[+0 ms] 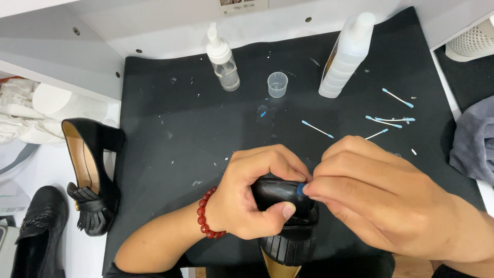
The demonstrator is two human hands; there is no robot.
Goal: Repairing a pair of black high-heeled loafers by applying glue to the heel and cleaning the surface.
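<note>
Black mat (170,128) covers the bench. Near its front edge, left hand (247,198) is clamped around a black shoe (280,193); right hand (381,198) pinches a blue-tipped swab (300,189) against it. Leather looks stiff, probably slick, so gripping the heel makes sense. Toe's cut off, swab stick hidden.

Materials and finishes on my workbench, seen from above.
I see a matt black foam-like mat (180,134) flecked with pale specks; a smooth, glossy black leather shoe (280,193) with a ribbed fringe; a blue cotton swab tip (300,189) against it; a translucent plastic spray bottle (223,59) and clear measuring cup (277,84); an opaque white plastic bottle (346,54); polished red bracelet beads (205,213); soft grey cloth (476,136).
</note>
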